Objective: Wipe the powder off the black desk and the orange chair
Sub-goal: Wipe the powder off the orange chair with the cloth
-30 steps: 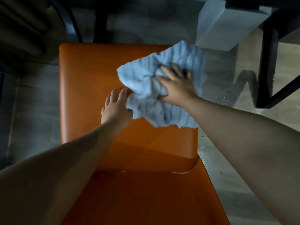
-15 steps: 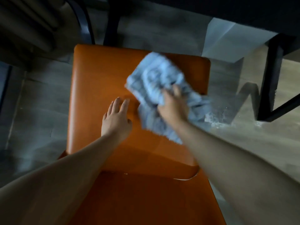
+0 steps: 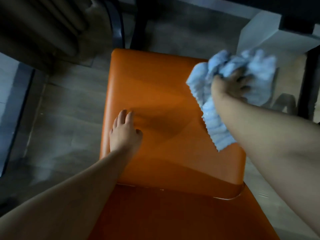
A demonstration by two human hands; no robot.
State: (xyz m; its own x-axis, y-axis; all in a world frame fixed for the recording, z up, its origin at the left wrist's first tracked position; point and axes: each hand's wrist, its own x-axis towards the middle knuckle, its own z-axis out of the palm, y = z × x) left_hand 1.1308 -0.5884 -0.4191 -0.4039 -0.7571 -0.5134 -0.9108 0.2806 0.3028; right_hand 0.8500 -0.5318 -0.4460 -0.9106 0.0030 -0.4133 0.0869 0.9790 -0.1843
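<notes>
1. The orange chair (image 3: 166,104) stands below the camera, its seat running lengthwise away from the viewer; the near end is in shadow.
2. No powder shows on the seat, though the picture is dim and blurred.
3. The left hand (image 3: 123,132) rests flat on the seat's left part, fingers nearly straight, probably to steady the chair.
4. The right hand (image 3: 230,84) grips a bunched light blue cloth (image 3: 213,108) at the seat's far right edge, likely sweeping powder off onto the grey floor (image 3: 69,115).
5. The cloth trails down along the forearm.
</notes>
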